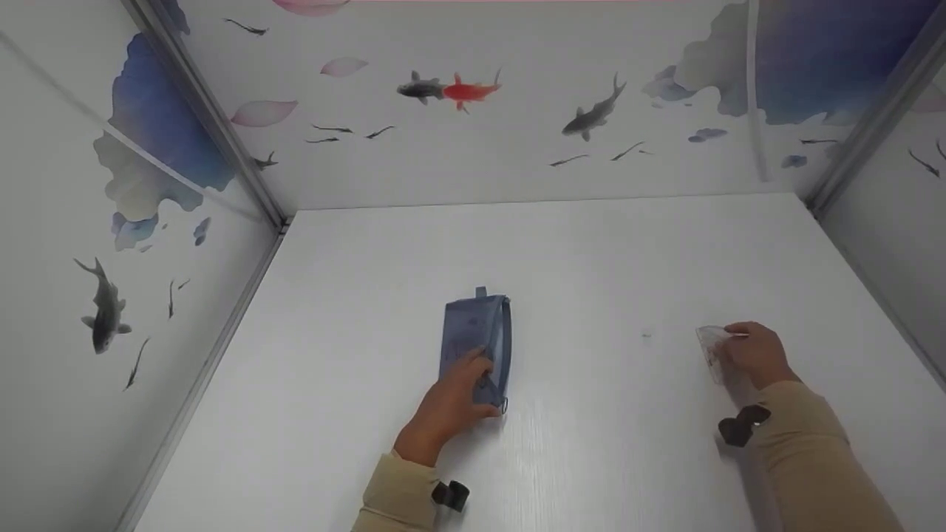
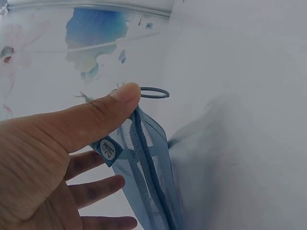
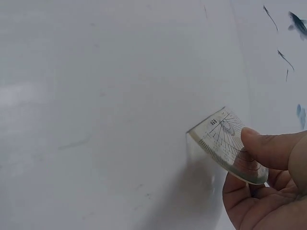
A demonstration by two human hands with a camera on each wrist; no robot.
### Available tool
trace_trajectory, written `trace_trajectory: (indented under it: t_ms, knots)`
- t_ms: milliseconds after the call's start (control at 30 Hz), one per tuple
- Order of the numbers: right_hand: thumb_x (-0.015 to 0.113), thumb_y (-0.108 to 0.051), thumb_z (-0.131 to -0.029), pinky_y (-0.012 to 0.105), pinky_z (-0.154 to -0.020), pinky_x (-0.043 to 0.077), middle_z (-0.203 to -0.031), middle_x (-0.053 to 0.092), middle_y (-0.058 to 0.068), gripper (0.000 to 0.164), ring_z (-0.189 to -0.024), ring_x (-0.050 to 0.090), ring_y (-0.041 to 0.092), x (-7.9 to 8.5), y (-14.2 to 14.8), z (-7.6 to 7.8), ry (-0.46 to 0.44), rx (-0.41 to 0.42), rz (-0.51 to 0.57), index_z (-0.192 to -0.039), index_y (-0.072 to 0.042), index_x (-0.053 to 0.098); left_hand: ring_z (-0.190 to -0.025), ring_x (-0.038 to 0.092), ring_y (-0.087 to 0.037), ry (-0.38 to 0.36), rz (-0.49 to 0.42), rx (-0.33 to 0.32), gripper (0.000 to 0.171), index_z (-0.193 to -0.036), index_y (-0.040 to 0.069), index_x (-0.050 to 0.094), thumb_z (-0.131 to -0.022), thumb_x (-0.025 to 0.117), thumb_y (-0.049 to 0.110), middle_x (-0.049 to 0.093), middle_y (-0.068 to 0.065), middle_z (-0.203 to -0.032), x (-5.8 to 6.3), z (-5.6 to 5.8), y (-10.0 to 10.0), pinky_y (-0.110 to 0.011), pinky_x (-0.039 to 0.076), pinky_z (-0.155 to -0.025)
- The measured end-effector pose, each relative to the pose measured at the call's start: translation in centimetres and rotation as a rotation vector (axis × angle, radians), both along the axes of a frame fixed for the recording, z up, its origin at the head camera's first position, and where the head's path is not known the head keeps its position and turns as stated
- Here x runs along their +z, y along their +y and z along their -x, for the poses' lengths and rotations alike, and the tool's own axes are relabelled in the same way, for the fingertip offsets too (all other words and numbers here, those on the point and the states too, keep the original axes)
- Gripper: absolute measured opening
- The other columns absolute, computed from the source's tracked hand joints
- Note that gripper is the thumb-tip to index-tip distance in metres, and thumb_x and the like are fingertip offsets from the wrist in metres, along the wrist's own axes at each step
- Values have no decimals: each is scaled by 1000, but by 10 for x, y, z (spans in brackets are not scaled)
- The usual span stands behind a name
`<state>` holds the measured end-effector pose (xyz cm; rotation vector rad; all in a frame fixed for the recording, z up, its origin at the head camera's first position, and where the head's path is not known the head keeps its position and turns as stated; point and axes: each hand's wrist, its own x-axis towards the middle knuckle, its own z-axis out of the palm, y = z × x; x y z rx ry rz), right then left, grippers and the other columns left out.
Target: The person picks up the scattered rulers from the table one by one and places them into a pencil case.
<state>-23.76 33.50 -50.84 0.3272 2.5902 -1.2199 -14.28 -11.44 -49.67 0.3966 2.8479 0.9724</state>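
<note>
A blue pencil case [image 1: 462,325] with mesh sides and a zip lies on the white table, left of the middle. My left hand [image 1: 447,406] holds its near end, the thumb by the corner and the fingers over the top. In the left wrist view a small ring [image 2: 160,97] sticks out past the thumb, and a round-label tag [image 2: 108,149] hangs at the side of the case. Over to the right, my right hand [image 1: 757,355] pinches a clear protractor [image 3: 216,136] between thumb and fingers, tilted above the table. Part of its curved end is covered by the thumb.
The white table [image 1: 576,258] meets panels painted with fish and petals at the back [image 1: 517,162] and both sides. Metal rails [image 1: 214,111] run up the corners. A tiny faint thing [image 1: 647,335], too small to tell, lies between the hands.
</note>
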Motion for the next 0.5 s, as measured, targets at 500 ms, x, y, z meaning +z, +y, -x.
trace_trajectory:
  t_ms: [500]
  knots:
    - [50,-17,-98,21,-72,46,-130,45,32,56,-95,55,19,4,-20,3,31,4,99,-141,12,31,-136,40,-30,12,-2,-8,57,-124,11,54,-76,83,21,36,-10,-152,0,0,0,-46,43,-101]
